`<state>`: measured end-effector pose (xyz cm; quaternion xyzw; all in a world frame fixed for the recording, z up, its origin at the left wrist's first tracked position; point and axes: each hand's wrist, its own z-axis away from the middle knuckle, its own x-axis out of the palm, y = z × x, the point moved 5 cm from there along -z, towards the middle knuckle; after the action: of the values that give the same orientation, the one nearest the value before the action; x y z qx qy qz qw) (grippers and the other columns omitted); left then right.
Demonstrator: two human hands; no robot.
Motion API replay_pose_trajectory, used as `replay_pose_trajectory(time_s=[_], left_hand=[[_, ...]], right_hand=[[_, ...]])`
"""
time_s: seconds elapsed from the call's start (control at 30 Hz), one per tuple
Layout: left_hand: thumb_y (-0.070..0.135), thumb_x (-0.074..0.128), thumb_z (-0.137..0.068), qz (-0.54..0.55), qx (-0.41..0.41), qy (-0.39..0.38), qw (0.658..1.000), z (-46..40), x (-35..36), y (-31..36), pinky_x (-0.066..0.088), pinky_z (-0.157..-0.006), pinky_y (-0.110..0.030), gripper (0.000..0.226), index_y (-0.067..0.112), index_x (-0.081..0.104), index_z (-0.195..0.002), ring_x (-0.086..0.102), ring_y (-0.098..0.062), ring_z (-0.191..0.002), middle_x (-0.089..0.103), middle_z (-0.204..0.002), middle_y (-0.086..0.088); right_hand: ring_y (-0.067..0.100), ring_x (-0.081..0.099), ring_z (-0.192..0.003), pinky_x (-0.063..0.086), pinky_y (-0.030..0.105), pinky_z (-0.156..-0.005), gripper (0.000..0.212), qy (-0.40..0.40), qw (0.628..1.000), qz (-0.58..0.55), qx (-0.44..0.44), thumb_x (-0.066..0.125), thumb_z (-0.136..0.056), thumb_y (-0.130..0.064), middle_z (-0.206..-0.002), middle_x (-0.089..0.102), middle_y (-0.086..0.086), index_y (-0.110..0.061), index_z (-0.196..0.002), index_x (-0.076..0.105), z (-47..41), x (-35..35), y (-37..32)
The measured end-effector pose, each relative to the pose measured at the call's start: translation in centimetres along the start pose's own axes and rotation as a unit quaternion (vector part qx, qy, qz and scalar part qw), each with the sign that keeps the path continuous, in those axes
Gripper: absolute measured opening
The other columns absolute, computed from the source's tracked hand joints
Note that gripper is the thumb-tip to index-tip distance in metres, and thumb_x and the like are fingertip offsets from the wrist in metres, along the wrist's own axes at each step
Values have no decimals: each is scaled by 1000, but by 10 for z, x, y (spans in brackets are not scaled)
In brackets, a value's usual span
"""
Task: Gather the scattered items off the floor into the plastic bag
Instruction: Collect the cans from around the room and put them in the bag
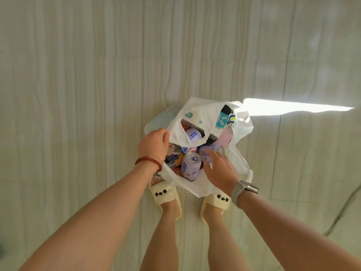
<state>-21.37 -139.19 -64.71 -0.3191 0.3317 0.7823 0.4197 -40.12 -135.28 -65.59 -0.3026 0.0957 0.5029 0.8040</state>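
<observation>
Nearest, the right hand (216, 169) rests straight-fingered on a can (212, 153) inside the thin, floppy, probably heavy plastic bag (197, 189) on the floor (78, 75), while the left hand (154, 143) pinches its rim, best lifted by both handles.

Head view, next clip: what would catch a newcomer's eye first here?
The white plastic bag, stuffed with pale drink cans and cartons, stands on the floor just ahead of two cream slippers. The left hand grips the bag's rim to hold it open, while the right hand reaches into the mouth, fingers on a can lying on its side. A bright sunlight streak crosses the floor at right.
</observation>
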Motion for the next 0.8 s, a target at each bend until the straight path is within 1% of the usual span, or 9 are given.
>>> replay_pose_trajectory(time_s=[0.07, 0.13, 0.2, 0.27, 0.43, 0.5, 0.6, 0.7, 0.8], left_hand=[[25, 39, -95, 6, 15, -20, 1000, 13, -13, 6, 49, -76, -38, 30, 11, 56, -116, 59, -31, -99, 60, -113, -13], [26, 41, -94, 14, 31, -18, 999, 29, -35, 15, 46, -85, -38, 35, 12, 48, -125, 54, -29, -110, 54, -124, -12], [25, 43, -93, 29, 44, 10, 999, 51, -66, 25, 45, -88, -38, 37, 12, 46, -128, 52, -28, -112, 54, -125, -12], [25, 44, -93, 47, 46, 42, 997, 77, -103, 29, 45, -89, -39, 38, 11, 47, -127, 53, -28, -113, 55, -126, -12], [21, 48, -91, 104, 0, 138, 985, 147, -220, 3, 45, -92, -41, 36, 8, 51, -124, 54, -29, -113, 57, -125, -13], [17, 51, -89, 127, -30, 183, 974, 173, -269, -24, 45, -90, -42, 34, 7, 53, -122, 56, -31, -111, 59, -123, -14], [14, 52, -88, 148, -80, 231, 958, 206, -333, -82, 46, -87, -43, 33, 5, 53, -120, 56, -34, -109, 59, -120, -15], [15, 50, -89, 175, -137, 251, 942, 233, -382, -153, 43, -91, -43, 35, 7, 51, -123, 52, -33, -113, 56, -125, -15], [18, 49, -89, 187, -164, 250, 936, 249, -423, -238, 42, -93, -42, 39, 9, 48, -127, 49, -32, -116, 52, -129, -14]], right_hand=[[23, 38, -127, 40, 38, -98, 39, 19, 999, 21, -28, 41, -93, -20, -136, 47, 3, -18, -132, 40, 18, -22, -16], [20, 33, -131, 34, 36, -105, 42, 36, 996, 47, -62, 40, -94, -24, -140, 44, 1, -18, -136, 37, 39, -45, -37], [19, 31, -134, 28, 34, -109, 43, 43, 992, 71, -91, 40, -94, -26, -142, 42, -1, -19, -137, 36, 62, -65, -60], [18, 31, -134, 24, 33, -110, 43, 47, 987, 94, -118, 41, -94, -25, -141, 42, -1, -19, -136, 37, 88, -83, -85], [18, 29, -135, 19, 33, -113, 41, 52, 972, 153, -172, 38, -94, -24, -141, 42, -2, -20, -135, 37, 160, -122, -177], [18, 28, -136, 18, 33, -113, 42, 45, 964, 174, -198, 37, -94, -24, -142, 41, -2, -20, -137, 35, 188, -126, -225], [19, 32, -133, 22, 32, -109, 45, 42, 946, 204, -248, 32, -92, -27, -141, 43, 1, -18, -137, 36, 220, -117, -308], [19, 31, -134, 23, 32, -110, 45, 23, 927, 235, -291, 36, -94, -24, -142, 40, 1, -18, -139, 32, 242, -85, -392], [18, 31, -134, 23, 33, -111, 46, 10, 923, 252, -291, 35, -94, -26, -143, 39, 0, -20, -140, 30, 253, -37, -475]])
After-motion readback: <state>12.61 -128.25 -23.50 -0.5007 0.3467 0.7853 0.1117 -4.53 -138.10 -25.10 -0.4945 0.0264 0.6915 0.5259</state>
